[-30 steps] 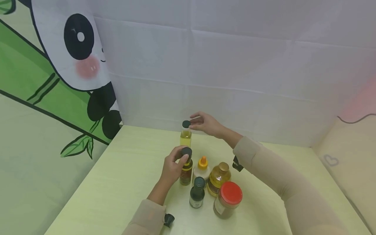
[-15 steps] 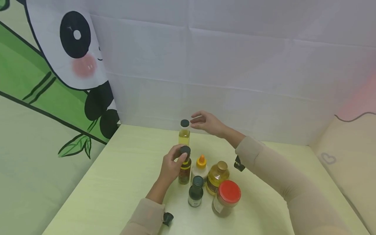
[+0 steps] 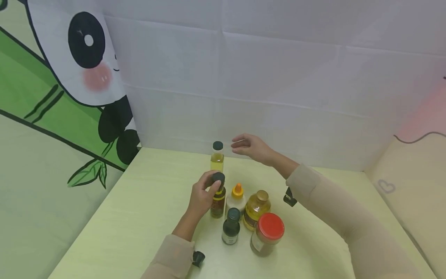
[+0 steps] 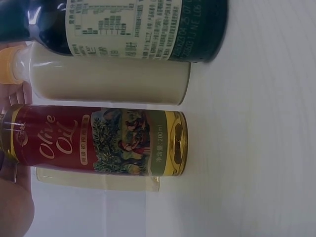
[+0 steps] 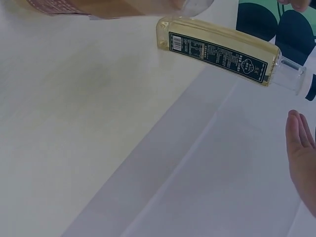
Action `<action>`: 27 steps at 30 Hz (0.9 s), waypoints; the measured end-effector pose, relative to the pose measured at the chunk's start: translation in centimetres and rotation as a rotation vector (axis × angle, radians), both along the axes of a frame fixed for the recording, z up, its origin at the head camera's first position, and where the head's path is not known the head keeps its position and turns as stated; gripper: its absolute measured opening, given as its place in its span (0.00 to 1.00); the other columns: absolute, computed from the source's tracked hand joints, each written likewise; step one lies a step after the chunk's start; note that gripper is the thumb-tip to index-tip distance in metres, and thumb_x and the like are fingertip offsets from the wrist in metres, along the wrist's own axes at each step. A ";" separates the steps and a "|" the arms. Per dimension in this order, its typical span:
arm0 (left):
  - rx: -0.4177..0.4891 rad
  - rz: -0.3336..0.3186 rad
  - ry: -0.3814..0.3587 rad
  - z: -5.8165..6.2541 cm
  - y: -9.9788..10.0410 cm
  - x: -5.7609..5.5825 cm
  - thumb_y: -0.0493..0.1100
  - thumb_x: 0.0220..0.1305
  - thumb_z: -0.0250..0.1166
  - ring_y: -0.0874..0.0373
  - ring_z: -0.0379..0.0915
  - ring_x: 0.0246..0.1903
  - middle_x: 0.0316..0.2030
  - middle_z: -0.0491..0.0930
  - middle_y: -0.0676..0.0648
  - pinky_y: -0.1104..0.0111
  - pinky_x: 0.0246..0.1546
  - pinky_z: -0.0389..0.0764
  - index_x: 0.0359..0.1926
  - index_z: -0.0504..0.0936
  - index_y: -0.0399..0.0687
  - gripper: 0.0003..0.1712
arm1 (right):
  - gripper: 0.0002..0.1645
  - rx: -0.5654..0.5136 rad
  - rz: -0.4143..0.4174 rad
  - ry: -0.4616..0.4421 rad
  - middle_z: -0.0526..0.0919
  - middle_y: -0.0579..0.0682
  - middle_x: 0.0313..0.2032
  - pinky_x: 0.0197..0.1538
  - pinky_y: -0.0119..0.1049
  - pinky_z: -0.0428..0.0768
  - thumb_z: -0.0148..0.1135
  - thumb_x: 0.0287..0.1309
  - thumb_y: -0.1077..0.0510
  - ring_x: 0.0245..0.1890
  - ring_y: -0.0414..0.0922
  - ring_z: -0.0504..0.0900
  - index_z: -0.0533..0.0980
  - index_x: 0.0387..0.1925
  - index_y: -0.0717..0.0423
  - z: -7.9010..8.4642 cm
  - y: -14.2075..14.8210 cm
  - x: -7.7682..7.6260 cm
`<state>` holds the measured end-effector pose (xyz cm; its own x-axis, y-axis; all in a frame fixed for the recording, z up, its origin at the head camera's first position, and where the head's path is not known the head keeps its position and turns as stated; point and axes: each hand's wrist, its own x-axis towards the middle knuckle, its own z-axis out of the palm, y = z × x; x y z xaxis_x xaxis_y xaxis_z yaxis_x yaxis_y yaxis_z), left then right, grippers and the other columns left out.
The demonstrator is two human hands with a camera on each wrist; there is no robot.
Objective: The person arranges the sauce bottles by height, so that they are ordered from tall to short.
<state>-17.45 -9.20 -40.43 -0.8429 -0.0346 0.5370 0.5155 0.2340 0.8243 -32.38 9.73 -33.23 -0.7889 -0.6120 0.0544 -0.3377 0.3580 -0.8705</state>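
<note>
One pale bottle (image 3: 216, 160): farther now from our relaxed right hand (image 3: 253, 149), seemingly free.
Left hand (image 3: 203, 194): gripping the olive-oil bottle (image 3: 218, 205).

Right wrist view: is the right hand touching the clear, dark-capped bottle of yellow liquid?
No, a gap separates the right hand from the clear bottle.

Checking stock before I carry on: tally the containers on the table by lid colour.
Dark: 3 (clear bottle, olive oil bottle, green bottle)
Orange: 1 (squeeze bottle)
Gold: 1 (round bottle)
Red: 1 (jar)
Total: 6
</note>
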 end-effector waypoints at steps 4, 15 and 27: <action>-0.001 -0.002 0.001 0.1 0.1 0.1 0.32 0.63 0.57 0.34 0.79 0.42 0.42 0.81 0.30 0.42 0.46 0.76 0.50 0.75 0.28 0.15 | 0.29 0.005 0.002 0.005 0.76 0.62 0.58 0.60 0.47 0.72 0.61 0.66 0.57 0.58 0.52 0.75 0.66 0.63 0.66 0.0 0.9 0.3; 0.002 -0.001 0.011 0.0 0.0 0.0 0.32 0.63 0.57 0.33 0.78 0.42 0.42 0.81 0.30 0.42 0.46 0.76 0.50 0.75 0.28 0.15 | 0.25 -0.008 -0.016 0.007 0.76 0.63 0.57 0.58 0.46 0.74 0.62 0.66 0.59 0.57 0.53 0.76 0.68 0.61 0.64 0.2 2.3 0.8; -0.005 0.002 0.010 -0.3 0.0 -0.1 0.32 0.64 0.57 0.34 0.79 0.42 0.41 0.81 0.31 0.42 0.46 0.76 0.50 0.75 0.29 0.15 | 0.26 0.003 -0.014 0.019 0.77 0.62 0.56 0.57 0.46 0.75 0.62 0.65 0.60 0.56 0.53 0.77 0.68 0.60 0.65 0.1 3.5 1.6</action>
<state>-17.57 -9.20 -40.71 -0.8373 -0.0335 0.5457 0.5235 0.2388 0.8179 -30.81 13.18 -33.18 -0.7961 -0.6014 0.0677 -0.3494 0.3653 -0.8628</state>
